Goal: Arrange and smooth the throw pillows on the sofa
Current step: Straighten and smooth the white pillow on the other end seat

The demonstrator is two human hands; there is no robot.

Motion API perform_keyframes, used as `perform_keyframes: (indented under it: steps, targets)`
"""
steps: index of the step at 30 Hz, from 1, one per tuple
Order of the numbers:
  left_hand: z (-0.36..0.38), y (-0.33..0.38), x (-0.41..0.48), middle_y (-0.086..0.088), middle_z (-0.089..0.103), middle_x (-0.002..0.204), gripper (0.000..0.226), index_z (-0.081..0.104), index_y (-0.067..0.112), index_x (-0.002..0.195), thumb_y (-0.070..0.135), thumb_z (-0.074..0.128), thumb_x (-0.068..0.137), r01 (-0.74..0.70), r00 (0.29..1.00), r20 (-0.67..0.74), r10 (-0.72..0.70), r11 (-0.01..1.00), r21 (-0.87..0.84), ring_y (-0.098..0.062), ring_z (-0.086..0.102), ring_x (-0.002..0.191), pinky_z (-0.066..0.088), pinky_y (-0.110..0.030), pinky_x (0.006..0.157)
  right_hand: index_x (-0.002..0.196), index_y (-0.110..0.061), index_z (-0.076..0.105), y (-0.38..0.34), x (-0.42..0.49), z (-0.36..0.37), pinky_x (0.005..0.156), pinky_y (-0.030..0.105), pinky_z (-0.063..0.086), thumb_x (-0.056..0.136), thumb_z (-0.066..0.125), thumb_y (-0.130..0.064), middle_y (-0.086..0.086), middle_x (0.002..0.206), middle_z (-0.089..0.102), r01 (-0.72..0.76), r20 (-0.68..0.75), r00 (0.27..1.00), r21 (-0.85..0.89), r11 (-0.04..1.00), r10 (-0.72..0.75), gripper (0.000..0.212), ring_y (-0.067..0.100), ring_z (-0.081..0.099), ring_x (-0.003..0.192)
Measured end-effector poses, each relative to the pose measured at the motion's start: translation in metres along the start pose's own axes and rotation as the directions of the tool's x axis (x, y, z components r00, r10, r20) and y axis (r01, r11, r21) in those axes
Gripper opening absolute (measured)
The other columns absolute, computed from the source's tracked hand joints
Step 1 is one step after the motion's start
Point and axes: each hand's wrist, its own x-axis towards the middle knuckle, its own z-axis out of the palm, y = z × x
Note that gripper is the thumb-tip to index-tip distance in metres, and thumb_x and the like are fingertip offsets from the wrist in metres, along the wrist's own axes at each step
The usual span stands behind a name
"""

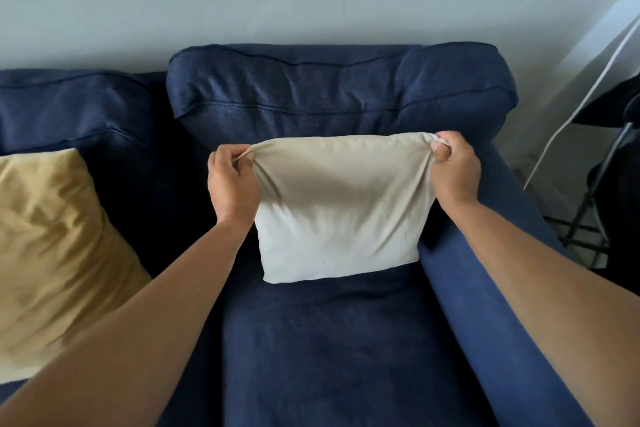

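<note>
Both hands, left (232, 180) and right (454, 170), have fingers pinched on the beige pillow's (337, 211) top corners, stretching its cover taut as it stands on the sofa (311, 340) seat against the backrest.

The cream pillow (337, 208) is smooth matt cloth; the sofa (332, 340) is navy woven fabric; the yellow pillow (52, 253) at left has a soft sheen.

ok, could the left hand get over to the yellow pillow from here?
Probably yes, once it lets go. The left hand is pinching a top corner of the beige pillow; the yellow pillow lies to its left with only bare sofa between.
</note>
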Motion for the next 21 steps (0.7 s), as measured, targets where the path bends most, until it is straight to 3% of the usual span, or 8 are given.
perform_keyframes:
  steps: [3,7,10,12,14,17,19,21]
  targets:
    - [0.008,-0.002,0.0,0.005,0.056,0.11,0.013,0.063,0.027,0.095,0.016,0.056,0.097,0.018,1.0,-0.016,-0.018,1.0,0.02,0.019,0.052,0.082,0.033,0.006,0.072,0.117,-0.012,0.065,0.004,0.006,-0.002,0.082,0.027,0.039,0.101,0.048,-0.017,0.013,0.115,0.064,0.032,0.03,0.999,0.015,0.999,-0.033,0.024,0.023,0.058,0.1]
    - [0.014,-0.012,-0.001,0.002,0.058,0.116,0.013,0.064,0.024,0.098,0.016,0.054,0.097,0.069,0.992,-0.108,-0.065,0.997,0.038,-0.001,0.054,0.085,0.033,0.003,0.073,0.116,-0.012,0.066,0.014,0.004,0.016,0.087,0.035,0.047,0.1,0.049,-0.016,0.011,0.114,0.065,0.036,0.131,0.991,0.036,0.999,-0.04,0.024,0.027,0.06,0.104]
    - [0.02,-0.021,-0.003,0.001,0.059,0.116,0.014,0.064,0.026,0.097,0.017,0.053,0.095,0.073,0.987,-0.152,-0.056,0.992,0.107,-0.01,0.056,0.093,0.033,-0.002,0.071,0.117,-0.013,0.066,0.021,0.007,0.025,0.084,0.032,0.043,0.1,0.048,-0.016,0.011,0.115,0.064,0.052,0.135,0.989,0.021,0.998,-0.054,0.025,0.029,0.06,0.104]
    - [0.024,-0.026,-0.007,-0.003,0.057,0.12,0.016,0.066,0.024,0.103,0.018,0.054,0.094,0.126,0.979,-0.176,-0.098,0.98,0.156,-0.018,0.058,0.101,0.031,-0.007,0.077,0.122,-0.014,0.065,0.024,0.011,0.029,0.088,0.034,0.042,0.099,0.049,-0.016,0.012,0.12,0.061,0.068,0.168,0.984,-0.007,0.998,-0.066,0.027,0.031,0.059,0.107]
    - [0.03,-0.024,-0.015,-0.007,0.051,0.134,0.03,0.064,0.021,0.121,0.017,0.055,0.093,0.12,0.968,-0.242,-0.068,0.971,0.206,-0.027,0.052,0.119,0.034,-0.021,0.094,0.128,-0.017,0.06,0.024,0.015,0.029,0.094,0.041,0.042,0.097,0.052,-0.015,0.01,0.126,0.057,0.129,0.148,0.982,-0.048,0.99,-0.121,0.032,0.028,0.056,0.111]
    - [0.046,-0.011,-0.039,-0.015,0.034,0.156,0.056,0.044,0.017,0.148,0.023,0.058,0.094,-0.089,0.925,-0.305,0.225,0.911,0.403,-0.035,0.032,0.143,0.02,-0.042,0.119,0.137,-0.014,0.052,0.017,0.007,0.032,0.099,0.043,0.034,0.089,0.058,-0.014,0.01,0.141,0.049,0.326,-0.002,0.945,-0.104,0.939,-0.328,0.048,0.023,0.048,0.128]
    - [0.067,-0.009,-0.065,-0.018,0.027,0.162,0.057,0.037,0.011,0.153,0.025,0.052,0.1,-0.311,0.889,-0.172,0.425,0.834,0.455,-0.035,0.02,0.152,0.005,-0.045,0.124,0.144,-0.012,0.046,0.013,-0.011,0.04,0.108,0.045,0.028,0.091,0.054,-0.014,0.011,0.153,0.042,0.494,-0.016,0.867,-0.111,0.862,-0.498,0.054,0.024,0.039,0.142]
    - [0.089,-0.02,-0.091,-0.019,0.021,0.164,0.055,0.033,0.006,0.155,0.021,0.044,0.103,-0.449,0.871,0.021,0.491,0.778,0.44,-0.036,0.012,0.154,0.003,-0.053,0.124,0.152,-0.012,0.037,0.016,-0.042,0.058,0.117,0.047,0.02,0.094,0.046,-0.01,0.009,0.161,0.031,0.675,0.117,0.738,-0.134,0.726,-0.664,0.058,0.023,0.026,0.151]
